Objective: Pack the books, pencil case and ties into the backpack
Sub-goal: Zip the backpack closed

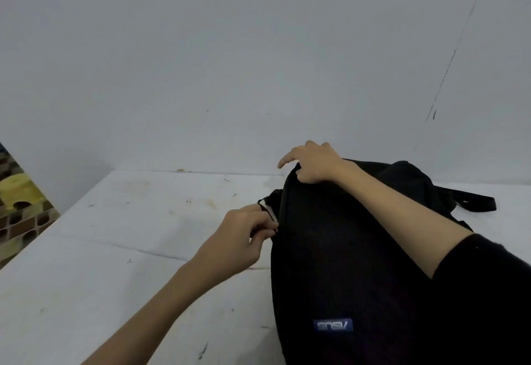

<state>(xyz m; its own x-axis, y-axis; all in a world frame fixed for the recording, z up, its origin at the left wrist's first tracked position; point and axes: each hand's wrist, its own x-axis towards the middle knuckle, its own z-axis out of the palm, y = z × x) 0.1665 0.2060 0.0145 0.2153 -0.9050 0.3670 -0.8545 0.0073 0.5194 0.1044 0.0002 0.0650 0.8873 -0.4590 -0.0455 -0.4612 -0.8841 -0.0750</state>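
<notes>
We see the black backpack [344,249] lying on the white worktop [129,249], right of centre, its logo patch [333,325] at the near end. Our left hand [241,238] pinches a zipper pull [268,215] on its left edge; our right hand [313,163] grips its far top.

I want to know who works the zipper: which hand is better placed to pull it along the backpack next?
Left. The left hand already pinches the zipper pull at the backpack edge; the right hand grips the top, steadying it.
</notes>
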